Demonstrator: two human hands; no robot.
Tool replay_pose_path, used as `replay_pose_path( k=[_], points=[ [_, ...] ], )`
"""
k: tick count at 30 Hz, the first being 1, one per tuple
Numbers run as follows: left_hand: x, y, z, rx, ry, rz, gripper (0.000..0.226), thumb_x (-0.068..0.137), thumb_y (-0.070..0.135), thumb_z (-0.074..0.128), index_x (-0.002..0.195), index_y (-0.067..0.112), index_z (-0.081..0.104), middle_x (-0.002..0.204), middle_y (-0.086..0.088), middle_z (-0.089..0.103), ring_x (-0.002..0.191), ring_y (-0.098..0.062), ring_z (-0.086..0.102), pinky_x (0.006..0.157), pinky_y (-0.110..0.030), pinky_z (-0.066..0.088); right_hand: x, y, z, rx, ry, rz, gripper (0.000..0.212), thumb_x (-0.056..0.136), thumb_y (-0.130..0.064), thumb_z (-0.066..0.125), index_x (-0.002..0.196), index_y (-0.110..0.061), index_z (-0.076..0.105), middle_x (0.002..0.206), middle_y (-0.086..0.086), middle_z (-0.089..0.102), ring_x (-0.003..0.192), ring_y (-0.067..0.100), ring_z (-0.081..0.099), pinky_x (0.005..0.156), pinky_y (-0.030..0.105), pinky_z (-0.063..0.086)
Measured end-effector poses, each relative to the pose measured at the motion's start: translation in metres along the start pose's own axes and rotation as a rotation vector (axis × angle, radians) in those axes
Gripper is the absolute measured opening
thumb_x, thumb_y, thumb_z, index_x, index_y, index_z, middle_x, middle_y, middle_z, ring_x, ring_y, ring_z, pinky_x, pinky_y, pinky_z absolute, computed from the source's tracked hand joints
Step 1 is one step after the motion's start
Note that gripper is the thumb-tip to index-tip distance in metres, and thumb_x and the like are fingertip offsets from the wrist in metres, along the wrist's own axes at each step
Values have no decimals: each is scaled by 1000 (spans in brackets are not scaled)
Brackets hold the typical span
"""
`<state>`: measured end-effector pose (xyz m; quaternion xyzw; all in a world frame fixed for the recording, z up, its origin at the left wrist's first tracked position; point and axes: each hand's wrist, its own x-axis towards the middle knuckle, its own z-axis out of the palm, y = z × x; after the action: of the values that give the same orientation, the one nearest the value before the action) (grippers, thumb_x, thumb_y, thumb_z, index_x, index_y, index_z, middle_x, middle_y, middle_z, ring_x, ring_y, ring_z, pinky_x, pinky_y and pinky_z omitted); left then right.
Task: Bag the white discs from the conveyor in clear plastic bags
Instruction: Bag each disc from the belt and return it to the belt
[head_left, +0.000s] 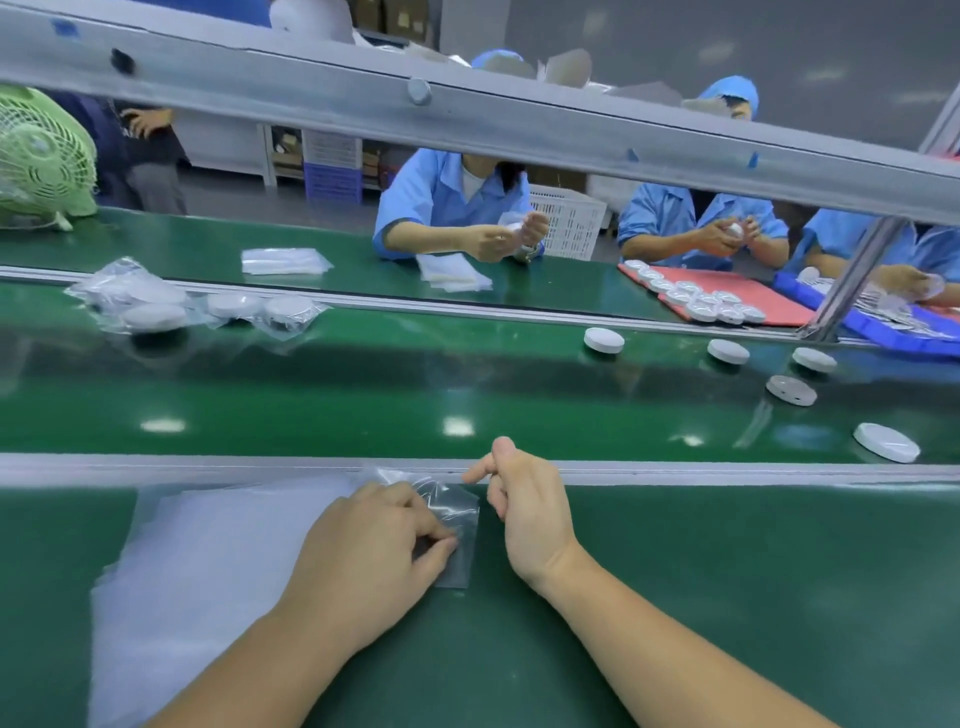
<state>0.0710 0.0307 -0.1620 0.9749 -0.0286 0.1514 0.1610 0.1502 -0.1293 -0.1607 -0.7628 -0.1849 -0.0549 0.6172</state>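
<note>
Early in this round: left grip (374, 540) pinches an empty bag (460, 525) on the desk (727, 571) beside the belt (363, 405), right grip (524, 509) is loosely curled and empty, five discs (603, 340) loose on the belt, a few bagged ones (156, 312) too.

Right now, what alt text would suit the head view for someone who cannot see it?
A left hand pinches a clear bag on a green bench, the right hand beside it holding nothing. Beyond, loose white discs lie on a green belt; workers in blue work opposite.
</note>
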Motion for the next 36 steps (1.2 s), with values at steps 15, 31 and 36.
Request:
replay_pose_path(
  k=[15, 31, 36],
  points=[
    [0, 5, 0, -87, 260, -30, 9, 90, 40, 69, 86, 38, 76, 100, 27, 63, 93, -3, 57, 74, -29, 48, -1, -1, -3, 204, 47, 60, 68, 81, -71, 41, 95, -12, 72, 65, 3, 59, 58, 10, 50, 55, 20, 36],
    [-2, 6, 5, -78, 318, -59, 4, 88, 41, 73, 90, 40, 76, 94, 30, 68, 93, -2, 61, 75, -26, 43, -5, -13, -9, 427, 155, 76, 58, 81, -70, 45, 121, -30, 59, 101, 3, 73, 69, 32, 73, 42, 28, 40],
    [-3, 8, 2, -74, 304, -54, 5, 90, 41, 70, 90, 41, 75, 94, 29, 68, 93, -3, 61, 76, -26, 43, -8, -15, -11, 445, -15, 120, 56, 81, -70, 48, 126, -39, 55, 110, 3, 73, 77, 39, 76, 34, 22, 34]
  ],
)
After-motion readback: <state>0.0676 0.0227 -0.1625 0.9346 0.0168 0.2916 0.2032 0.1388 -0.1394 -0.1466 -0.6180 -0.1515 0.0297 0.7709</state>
